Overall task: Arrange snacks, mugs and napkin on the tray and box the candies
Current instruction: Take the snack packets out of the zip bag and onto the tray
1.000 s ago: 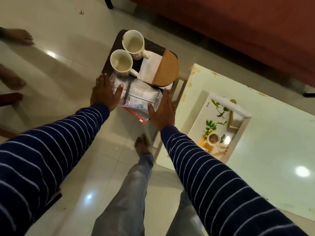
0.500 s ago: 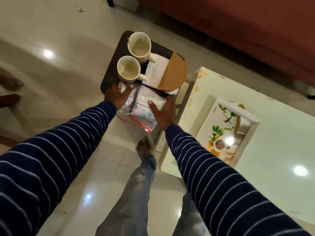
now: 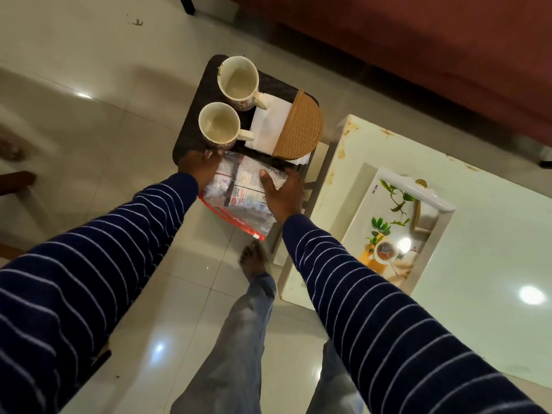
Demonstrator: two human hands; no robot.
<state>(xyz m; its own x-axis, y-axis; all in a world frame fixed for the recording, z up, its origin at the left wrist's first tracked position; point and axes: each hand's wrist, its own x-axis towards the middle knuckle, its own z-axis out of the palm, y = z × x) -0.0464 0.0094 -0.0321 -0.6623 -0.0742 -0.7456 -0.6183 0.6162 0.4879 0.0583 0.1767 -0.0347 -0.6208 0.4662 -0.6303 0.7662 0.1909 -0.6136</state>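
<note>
A clear zip bag of snack packets with a red seal lies on the near edge of a small dark stool top. My left hand grips the bag's left side with curled fingers, close to the near mug. My right hand holds the bag's right side, thumb on top. A second cream mug stands behind the first. White napkins sit in a wicker holder to the right of the mugs. The white printed tray lies on the white table at the right.
A red-brown sofa runs along the back. My bare foot and legs stand on the glossy tiled floor between stool and table. A small gold object shows at the tray's far side.
Both hands were open beside the snack bag a second ago. They have since closed onto its two sides, and the bag has bunched between them.
</note>
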